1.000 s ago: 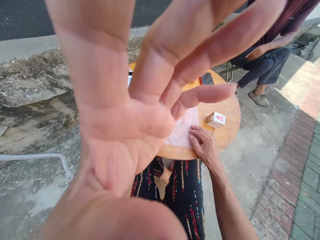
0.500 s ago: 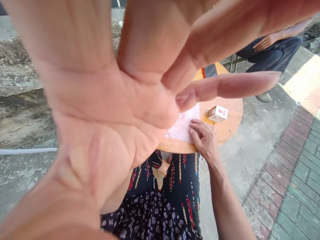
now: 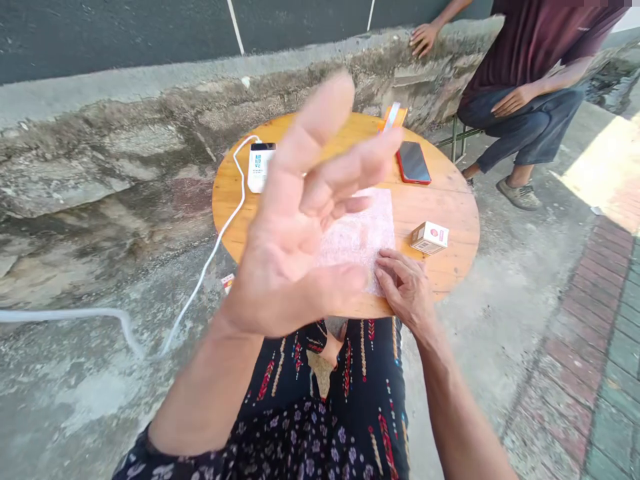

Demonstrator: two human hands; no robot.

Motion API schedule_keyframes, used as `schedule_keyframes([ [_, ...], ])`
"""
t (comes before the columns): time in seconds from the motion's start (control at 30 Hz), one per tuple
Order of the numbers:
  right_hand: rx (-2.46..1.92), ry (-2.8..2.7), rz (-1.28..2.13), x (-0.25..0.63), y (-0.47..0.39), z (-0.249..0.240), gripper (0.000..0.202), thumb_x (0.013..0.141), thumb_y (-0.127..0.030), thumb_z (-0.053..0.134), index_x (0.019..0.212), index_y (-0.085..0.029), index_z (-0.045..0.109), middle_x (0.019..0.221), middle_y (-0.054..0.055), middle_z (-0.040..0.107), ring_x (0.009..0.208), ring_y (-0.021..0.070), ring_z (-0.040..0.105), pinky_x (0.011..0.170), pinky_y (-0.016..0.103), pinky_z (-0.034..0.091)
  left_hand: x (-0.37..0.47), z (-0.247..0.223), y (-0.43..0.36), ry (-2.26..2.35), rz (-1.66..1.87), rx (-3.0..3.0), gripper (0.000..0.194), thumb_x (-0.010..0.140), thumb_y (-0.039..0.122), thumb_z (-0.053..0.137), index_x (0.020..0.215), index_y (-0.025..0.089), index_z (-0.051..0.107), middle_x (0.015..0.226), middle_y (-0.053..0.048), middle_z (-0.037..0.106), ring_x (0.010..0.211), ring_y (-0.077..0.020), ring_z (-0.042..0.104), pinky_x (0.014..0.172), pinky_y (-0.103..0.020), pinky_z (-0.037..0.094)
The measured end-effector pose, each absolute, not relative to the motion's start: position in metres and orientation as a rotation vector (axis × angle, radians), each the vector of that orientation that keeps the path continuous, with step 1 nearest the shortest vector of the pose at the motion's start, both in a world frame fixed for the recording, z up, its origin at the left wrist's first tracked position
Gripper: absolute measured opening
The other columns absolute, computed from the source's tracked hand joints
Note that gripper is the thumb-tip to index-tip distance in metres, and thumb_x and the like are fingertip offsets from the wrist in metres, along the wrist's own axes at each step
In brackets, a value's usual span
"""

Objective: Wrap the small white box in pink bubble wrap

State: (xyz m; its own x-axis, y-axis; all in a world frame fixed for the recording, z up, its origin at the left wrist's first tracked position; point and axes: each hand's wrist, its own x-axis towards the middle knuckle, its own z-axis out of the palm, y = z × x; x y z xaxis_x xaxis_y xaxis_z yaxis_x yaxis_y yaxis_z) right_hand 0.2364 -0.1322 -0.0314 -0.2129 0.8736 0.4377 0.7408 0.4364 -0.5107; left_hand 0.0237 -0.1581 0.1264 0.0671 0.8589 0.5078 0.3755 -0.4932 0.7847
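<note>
My left hand [image 3: 295, 247] is raised above the near left of the round wooden table [image 3: 450, 200], blurred by motion. Its fingers are apart and curve toward the right, with nothing in them. Under and beyond it lies a pale pink, crinkly sheet [image 3: 373, 220] that looks like bubble wrap, partly covered by the hand. On that sheet's near right corner rests my right hand [image 3: 407, 287], fingers loosely stretched out and lying flat. Just beyond the right hand stands a small white box [image 3: 429, 238] with pink print.
A phone with a red edge [image 3: 414, 162] and an orange item [image 3: 395, 117] lie toward the table's far side. A white device [image 3: 259, 167] trails a white cable [image 3: 230, 220] off the left edge. A seated person [image 3: 530, 87] is beyond the right; a stone wall [image 3: 150, 140] runs behind.
My left hand has moved away from the camera, down toward the table, and its fingers have curved. More of the table shows. My right hand has stayed on the sheet's corner.
</note>
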Motion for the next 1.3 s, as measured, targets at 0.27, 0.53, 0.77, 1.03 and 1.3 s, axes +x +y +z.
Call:
schedule_keyframes([
  [0.27,-1.354,-2.020,0.202,0.238,-0.133,-0.032,0.019,0.087,-0.023,0.054,0.101,-0.019,0.066,0.117,0.009,0.066,0.111,0.0252,0.057,0.096,0.044,0.038,0.026,0.013,-0.098,1.386,0.729,2.445,0.054,0.077,0.016,0.053,0.130,0.017,0.048,0.135,-0.008,0.053,0.128,-0.0238,0.044,0.110,-0.042,0.034],
  [0.53,-1.372,-2.064,0.173,0.238,-0.135,-0.032,0.019,0.087,-0.022,0.053,0.102,-0.019,0.065,0.116,0.008,0.065,0.109,0.0251,0.057,0.093,0.043,0.039,0.015,-0.008,-0.088,1.500,0.709,2.448,0.054,0.075,0.029,0.058,0.127,0.021,0.050,0.132,-0.006,0.055,0.124,-0.0253,0.045,0.107,-0.042,0.032],
  [0.77,-1.405,-2.082,0.076,0.237,-0.126,-0.007,0.022,0.090,-0.020,0.047,0.104,-0.019,0.064,0.121,0.009,0.062,0.111,0.0256,0.055,0.094,0.043,0.041,0.014,-0.011,-0.091,1.460,0.806,2.463,0.055,0.073,0.025,0.057,0.127,0.019,0.051,0.135,-0.007,0.052,0.127,-0.0250,0.042,0.109,-0.041,0.030],
  [1.03,-1.336,-2.458,-0.010,0.197,-0.073,-0.004,0.038,0.091,-0.027,0.048,0.128,-0.016,0.051,0.135,0.010,0.052,0.124,0.0261,0.045,0.101,0.043,0.037,0.017,-0.010,-0.093,1.527,0.819,2.446,0.055,0.071,0.027,0.057,0.124,0.017,0.053,0.131,-0.009,0.055,0.125,-0.0262,0.044,0.110,-0.042,0.030],
  [1.3,-1.583,-2.370,-0.180,0.217,-0.088,-0.001,0.033,0.091,-0.018,0.043,0.121,-0.012,0.055,0.136,0.015,0.049,0.123,0.0299,0.045,0.098,0.044,0.040,0.016,-0.007,-0.094,1.529,0.820,2.428,0.057,0.068,0.026,0.058,0.124,0.018,0.052,0.131,-0.008,0.054,0.125,-0.0261,0.043,0.109,-0.043,0.029],
])
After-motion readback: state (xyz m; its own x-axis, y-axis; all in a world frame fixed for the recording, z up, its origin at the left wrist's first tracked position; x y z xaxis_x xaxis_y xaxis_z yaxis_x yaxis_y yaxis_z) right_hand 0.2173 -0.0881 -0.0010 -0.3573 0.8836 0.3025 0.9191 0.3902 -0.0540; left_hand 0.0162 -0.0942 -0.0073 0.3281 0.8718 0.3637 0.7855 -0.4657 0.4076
